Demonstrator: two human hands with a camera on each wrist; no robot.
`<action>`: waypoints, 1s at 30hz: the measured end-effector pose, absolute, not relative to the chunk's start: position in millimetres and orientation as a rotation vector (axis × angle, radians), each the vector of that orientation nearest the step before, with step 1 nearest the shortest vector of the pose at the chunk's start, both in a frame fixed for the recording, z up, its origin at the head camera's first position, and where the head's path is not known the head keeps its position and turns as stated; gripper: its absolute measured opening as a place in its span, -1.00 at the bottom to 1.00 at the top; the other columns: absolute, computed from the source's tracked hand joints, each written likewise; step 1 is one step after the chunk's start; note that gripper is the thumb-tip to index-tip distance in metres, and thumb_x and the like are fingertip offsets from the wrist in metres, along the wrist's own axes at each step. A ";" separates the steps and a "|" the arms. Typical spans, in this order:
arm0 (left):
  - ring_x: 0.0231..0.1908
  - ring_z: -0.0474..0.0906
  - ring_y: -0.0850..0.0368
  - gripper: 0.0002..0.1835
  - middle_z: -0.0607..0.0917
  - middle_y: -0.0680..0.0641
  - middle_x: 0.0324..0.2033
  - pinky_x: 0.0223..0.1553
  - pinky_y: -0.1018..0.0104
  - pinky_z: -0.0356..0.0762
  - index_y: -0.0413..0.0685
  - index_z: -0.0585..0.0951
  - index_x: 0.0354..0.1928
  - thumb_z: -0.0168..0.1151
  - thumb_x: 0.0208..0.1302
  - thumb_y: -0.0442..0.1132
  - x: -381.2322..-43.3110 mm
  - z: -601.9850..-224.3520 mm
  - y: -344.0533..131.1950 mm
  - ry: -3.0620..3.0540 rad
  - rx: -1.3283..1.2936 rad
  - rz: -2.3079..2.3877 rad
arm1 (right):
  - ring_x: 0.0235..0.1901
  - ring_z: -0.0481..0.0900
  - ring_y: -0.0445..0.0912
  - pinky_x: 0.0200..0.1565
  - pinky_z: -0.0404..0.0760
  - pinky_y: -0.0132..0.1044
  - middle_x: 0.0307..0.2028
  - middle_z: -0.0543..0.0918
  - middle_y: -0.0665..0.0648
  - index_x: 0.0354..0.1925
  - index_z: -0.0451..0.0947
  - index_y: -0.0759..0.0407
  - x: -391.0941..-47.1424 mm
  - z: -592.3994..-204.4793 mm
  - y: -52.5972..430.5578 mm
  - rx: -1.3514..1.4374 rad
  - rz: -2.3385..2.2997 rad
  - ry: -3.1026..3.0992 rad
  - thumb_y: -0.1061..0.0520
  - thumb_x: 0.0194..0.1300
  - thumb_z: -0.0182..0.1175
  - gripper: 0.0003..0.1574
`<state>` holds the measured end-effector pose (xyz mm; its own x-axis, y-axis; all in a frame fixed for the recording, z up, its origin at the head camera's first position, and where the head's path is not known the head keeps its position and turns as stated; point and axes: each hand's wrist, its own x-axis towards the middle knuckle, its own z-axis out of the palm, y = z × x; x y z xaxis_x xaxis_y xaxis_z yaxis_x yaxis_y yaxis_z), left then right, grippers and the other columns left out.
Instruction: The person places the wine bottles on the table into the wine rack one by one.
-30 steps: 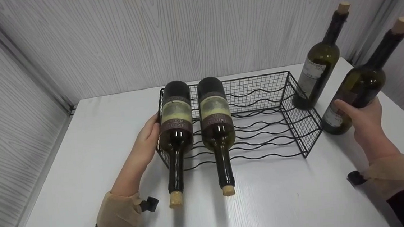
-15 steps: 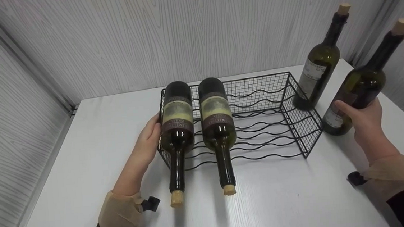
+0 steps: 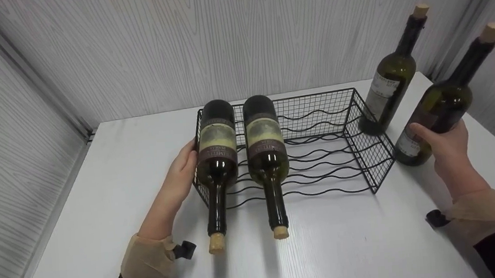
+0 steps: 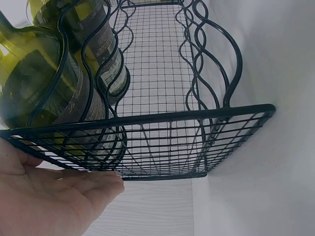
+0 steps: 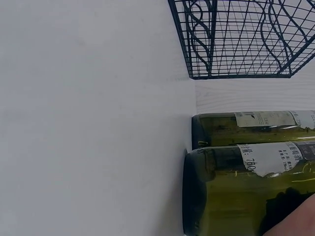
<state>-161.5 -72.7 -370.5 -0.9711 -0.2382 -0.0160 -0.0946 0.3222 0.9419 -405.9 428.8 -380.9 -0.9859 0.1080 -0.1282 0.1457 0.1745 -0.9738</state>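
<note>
My left hand (image 3: 179, 175) rests against the left mesh side of a black wire wine rack (image 3: 326, 152). In the left wrist view, its fingers (image 4: 101, 189) lie nearly straight along the mesh. Two corked wine bottles, a left one (image 3: 217, 141) and one beside it (image 3: 265, 135), lie on the rack's top with necks toward me. My right hand (image 3: 449, 145) grips an upright green wine bottle (image 3: 452, 96) right of the rack, its thumb across the front. That bottle's base (image 5: 194, 191) is at the table surface in the right wrist view.
Another corked bottle (image 3: 394, 72) stands upright behind the held one, close to the rack's right end. The rack's wavy bars run to the right of the lying bottles. A white table (image 3: 326, 243) meets grey wood-grain panels (image 3: 266, 36) at the back.
Over the last second the lying bottles and the left hand shift very slightly right in the head view. The right hand and its bottle stay put.
</note>
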 end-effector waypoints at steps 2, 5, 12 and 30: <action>0.68 -0.01 -0.25 -0.37 0.14 -0.32 0.66 0.71 -0.18 -0.06 -0.27 0.05 0.68 -0.39 0.74 -0.12 -161.7 -370.8 -73.1 -2.450 0.313 -1.727 | 0.67 0.06 -0.15 0.72 -0.16 -0.10 0.68 0.14 -0.07 0.68 -0.01 -0.21 -405.9 -380.9 428.9 0.248 -1.972 2.392 0.01 0.30 0.54 0.25; 0.69 -0.01 -0.25 -0.36 0.14 -0.31 0.66 0.70 -0.19 -0.06 -0.25 0.04 0.68 -0.40 0.73 -0.10 -162.0 -370.7 -72.8 -2.466 0.325 -1.715 | 0.67 0.06 -0.15 0.73 -0.16 -0.10 0.65 0.19 -0.10 0.68 0.00 -0.22 -405.7 -380.6 429.1 0.246 -1.994 2.371 0.03 0.29 0.55 0.26; 0.70 -0.04 -0.22 -0.36 0.13 -0.28 0.67 0.70 -0.19 -0.06 -0.21 0.04 0.69 -0.40 0.73 -0.08 -161.5 -369.3 -72.1 -2.497 0.368 -1.701 | 0.66 0.07 -0.14 0.73 -0.17 -0.11 0.59 0.25 -0.14 0.68 0.01 -0.21 -405.1 -379.2 428.8 0.242 -2.039 2.315 0.07 0.25 0.58 0.29; 0.68 0.01 -0.25 -0.37 0.14 -0.31 0.66 0.70 -0.19 -0.04 -0.25 0.06 0.68 -0.39 0.74 -0.10 -161.7 -369.9 -72.7 -2.465 0.331 -1.719 | 0.39 0.37 -0.21 0.71 -0.04 -0.10 0.18 0.48 -0.24 0.45 0.29 -0.18 -400.6 -361.6 420.4 0.199 -2.179 2.282 0.20 0.18 0.62 0.03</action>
<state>-161.7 -72.7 -369.9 -0.9691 -0.2449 -0.0279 -0.1109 0.3321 0.9367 -400.6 420.4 -361.6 -0.9919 0.1045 -0.0721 0.0769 0.0422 -0.9961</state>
